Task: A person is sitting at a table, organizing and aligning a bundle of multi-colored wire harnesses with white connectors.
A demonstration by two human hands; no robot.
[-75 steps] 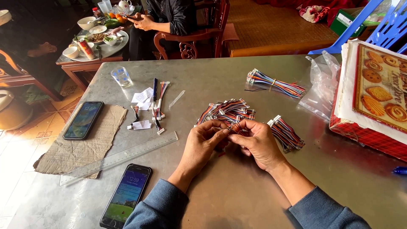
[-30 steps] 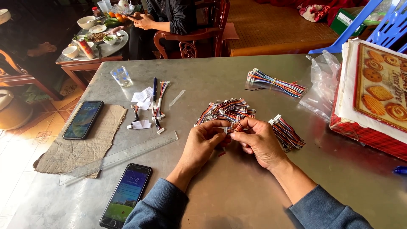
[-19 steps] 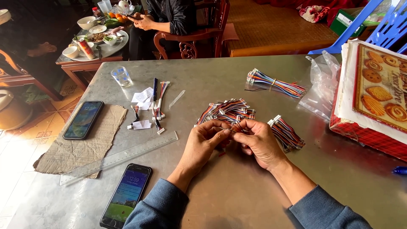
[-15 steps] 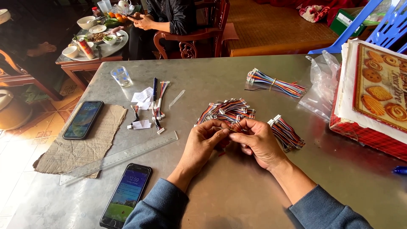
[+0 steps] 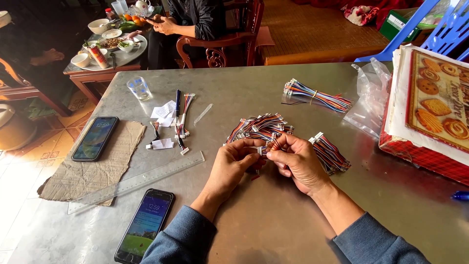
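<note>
My left hand and my right hand meet over the middle of the grey metal table. Their fingertips pinch the same small multicoloured wire lead with a white connector between them. Just behind my fingers lies a loose heap of the same short coloured leads. A tidy bundle of such leads rests right of my right hand. Farther back lies a longer banded bundle.
A clear ruler, two phones, a piece of brown cardboard, paper scraps with a few leads and a small glass lie left. A biscuit tin and plastic bag stand right. Another person sits beyond the table.
My fingers have shifted slightly on the small lead, with both hands staying in the same spot. Nothing else on the table has moved.
</note>
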